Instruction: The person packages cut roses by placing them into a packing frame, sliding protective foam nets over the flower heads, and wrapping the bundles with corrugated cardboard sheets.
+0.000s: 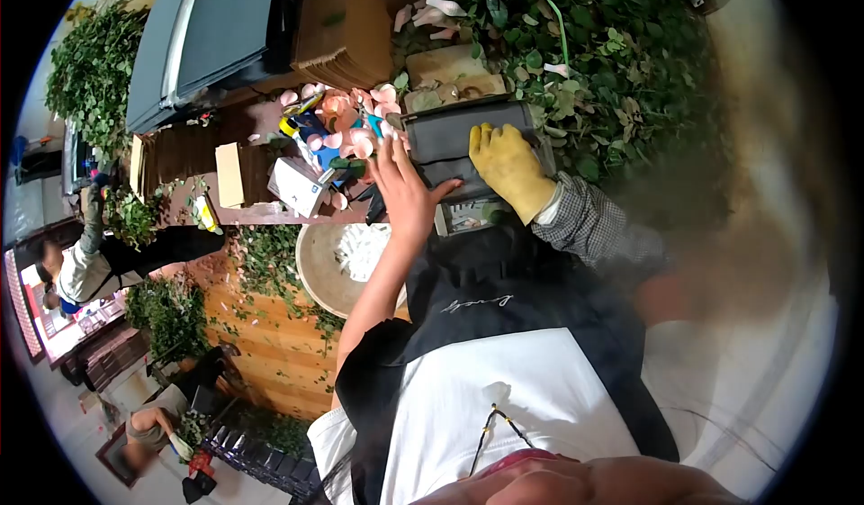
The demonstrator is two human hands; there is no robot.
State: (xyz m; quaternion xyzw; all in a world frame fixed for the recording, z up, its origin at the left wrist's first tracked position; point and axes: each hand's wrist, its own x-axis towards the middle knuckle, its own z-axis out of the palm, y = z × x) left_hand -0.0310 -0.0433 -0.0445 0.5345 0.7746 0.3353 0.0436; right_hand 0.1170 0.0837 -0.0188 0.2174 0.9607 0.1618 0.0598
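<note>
My bare left hand (402,181) has its fingers stretched out along the left side of a dark grey sheet (441,136). Its thumb points right, over the sheet's lower part. My right hand (508,167), in a yellow glove, rests on the right half of that sheet with its fingers curled in. Whatever those fingers grip, if anything, is hidden. The sheet lies in a shallow tray-like frame (447,220) at the table edge, with a dark fold across it. Pink petals (364,140) are heaped just left of my left fingertips.
A white box (297,187) and a yellow cutter (206,212) lie on the table. Grey sheets (229,37) and brown cardboard (337,28) are stacked behind. Leafy stems (612,64) pile up right. A bucket (315,275) holds white pieces. Another person (85,271) stands left.
</note>
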